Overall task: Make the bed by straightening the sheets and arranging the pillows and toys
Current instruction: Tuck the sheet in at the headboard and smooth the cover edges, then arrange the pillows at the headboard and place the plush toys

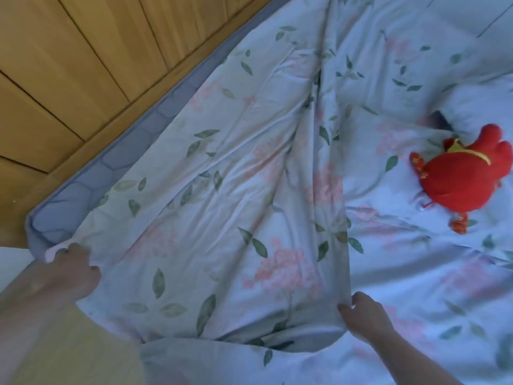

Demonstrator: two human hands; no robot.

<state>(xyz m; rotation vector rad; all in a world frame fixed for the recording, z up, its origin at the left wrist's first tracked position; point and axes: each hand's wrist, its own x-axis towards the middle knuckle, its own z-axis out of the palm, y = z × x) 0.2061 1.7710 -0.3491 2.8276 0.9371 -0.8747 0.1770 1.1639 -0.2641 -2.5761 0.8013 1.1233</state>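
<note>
A pale blue quilt (227, 190) printed with green leaves and pink flowers lies rumpled over the bed, a long fold running down its middle. My left hand (69, 270) grips the quilt's corner at the lower left, over the corner of the grey-blue mattress (69, 198). My right hand (363, 315) pinches the quilt's folded edge at the lower middle. A red plush toy (460, 179) with gold trim lies on its side at the right. A pillow (477, 104) in the same floral cloth sits above the toy.
A wooden plank wall or headboard (83, 65) runs along the mattress edge at the upper left. A white surface (14, 257) shows at the left edge below the mattress corner. More floral bedding (444, 315) spreads to the right.
</note>
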